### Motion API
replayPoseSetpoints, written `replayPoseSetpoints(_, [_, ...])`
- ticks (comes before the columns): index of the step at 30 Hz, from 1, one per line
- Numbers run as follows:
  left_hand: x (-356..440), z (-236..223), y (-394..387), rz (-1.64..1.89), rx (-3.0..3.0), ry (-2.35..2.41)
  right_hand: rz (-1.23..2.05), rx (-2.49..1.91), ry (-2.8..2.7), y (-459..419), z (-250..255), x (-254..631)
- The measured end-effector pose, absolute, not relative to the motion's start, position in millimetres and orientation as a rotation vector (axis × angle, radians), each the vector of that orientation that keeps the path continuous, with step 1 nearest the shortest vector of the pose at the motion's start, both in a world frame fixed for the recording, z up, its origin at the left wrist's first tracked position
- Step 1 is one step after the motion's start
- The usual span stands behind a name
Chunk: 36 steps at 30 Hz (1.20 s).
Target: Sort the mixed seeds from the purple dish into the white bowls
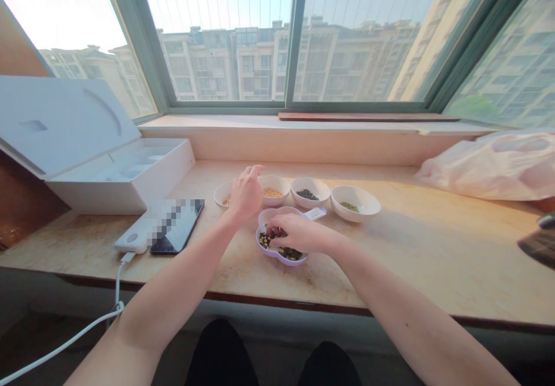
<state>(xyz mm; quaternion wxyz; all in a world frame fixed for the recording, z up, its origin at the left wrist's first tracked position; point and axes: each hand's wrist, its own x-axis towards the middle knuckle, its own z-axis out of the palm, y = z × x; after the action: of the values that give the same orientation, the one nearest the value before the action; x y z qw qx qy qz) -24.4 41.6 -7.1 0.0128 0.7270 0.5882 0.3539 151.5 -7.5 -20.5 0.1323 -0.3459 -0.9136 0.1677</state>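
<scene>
My left hand (246, 194) is raised over the gap between the bean bowls, its fingers loosely stretched and a little apart. Under and beside it are a white bowl (219, 196) with reddish bits, partly covered by the hand, and a white bowl (281, 185) of yellow beans. My right hand (291, 230) reaches into a purple-rimmed, lobed dish (288, 261) of mixed dark and pale beans. Its fingers are bent down among the beans, and whatever sits between the fingertips is hidden. Further along stand a bowl (321, 186) of black beans and a bowl (368, 204) of green ones.
A small white label or handle (315, 214) sits by the dish. To the left lie a phone (184, 230), a white power bank (134, 233) with a cable (78, 336), and an opened white box (160, 172). A plastic bag (498, 166) rests at the right, below the window.
</scene>
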Motion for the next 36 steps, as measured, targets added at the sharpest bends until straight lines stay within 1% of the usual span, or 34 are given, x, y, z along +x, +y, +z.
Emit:
replayPoseSetpoints(10, [-27,-8,42,1.132,2.261,1.832,0.652,-0.977,-2.581,-5,-16,158])
replayPoseSetpoints(18, [-24,-9,40,1.172,2.243,1.784,0.585,-1.039,-2.543,0,-15,163])
replayPoseSetpoints(25, [-25,-11,42,1.184,2.274,1.736,0.607,-1.024,-2.51,-3,-14,162])
replayPoseSetpoints(31, [-21,-6,37,1.237,2.211,1.649,0.495,-1.061,-2.344,0,-10,167])
replayPoseSetpoints(36, [-14,-2,28,1.086,2.167,1.318,0.306,-1.153,-2.018,9,-8,178])
